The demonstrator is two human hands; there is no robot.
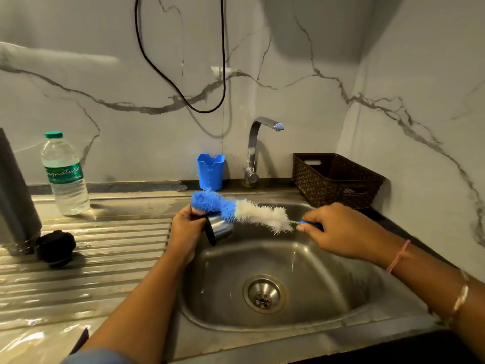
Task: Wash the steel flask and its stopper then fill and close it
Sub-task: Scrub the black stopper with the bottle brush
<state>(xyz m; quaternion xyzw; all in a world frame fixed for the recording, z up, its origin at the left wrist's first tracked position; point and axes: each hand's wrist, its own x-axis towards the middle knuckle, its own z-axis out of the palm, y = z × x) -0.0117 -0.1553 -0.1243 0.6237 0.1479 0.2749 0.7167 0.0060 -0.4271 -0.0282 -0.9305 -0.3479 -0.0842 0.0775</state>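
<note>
Left hand (183, 229) grips a half-hidden steel cup (223, 227) over the sink's (288, 258) left rim, right hand (338, 229) pinches the brush (236, 208) handle. Flask (13, 193) is cut off at the drainboard's (105, 258) left edge, stopper (55, 246) just beside it.

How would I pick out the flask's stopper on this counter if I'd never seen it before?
Start at the steel sink and move left onto the ribbed draining board. Near its left end, next to the foot of the tall grey flask, lies the stopper. It is the only small, squat, black piece there, whereas the water bottle behind it is tall, clear and green-capped.
</note>
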